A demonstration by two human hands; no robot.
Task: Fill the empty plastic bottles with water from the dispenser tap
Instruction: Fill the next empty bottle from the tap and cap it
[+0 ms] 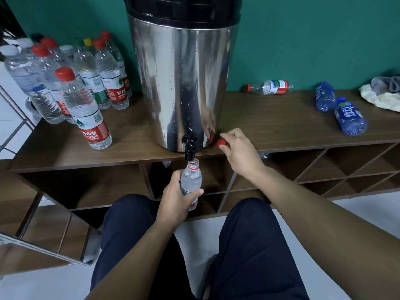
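With the left hand (175, 204) gripping the uncapped bottle (191, 180) just under the black tap (190, 144) and the right hand (238, 152) pinching its red cap (221, 142) on the shelf (281, 124), a slightly off-centre mouth could spill water.

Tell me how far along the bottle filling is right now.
Done, it seems: a group of capped bottles stands upright left of the dispenser, seemingly full. In hand: the left hand holds an uncapped bottle under the tap, while the right hand pinches its red cap at the shelf edge. Left: a clear bottle and two blue bottles lying on their sides to the right.
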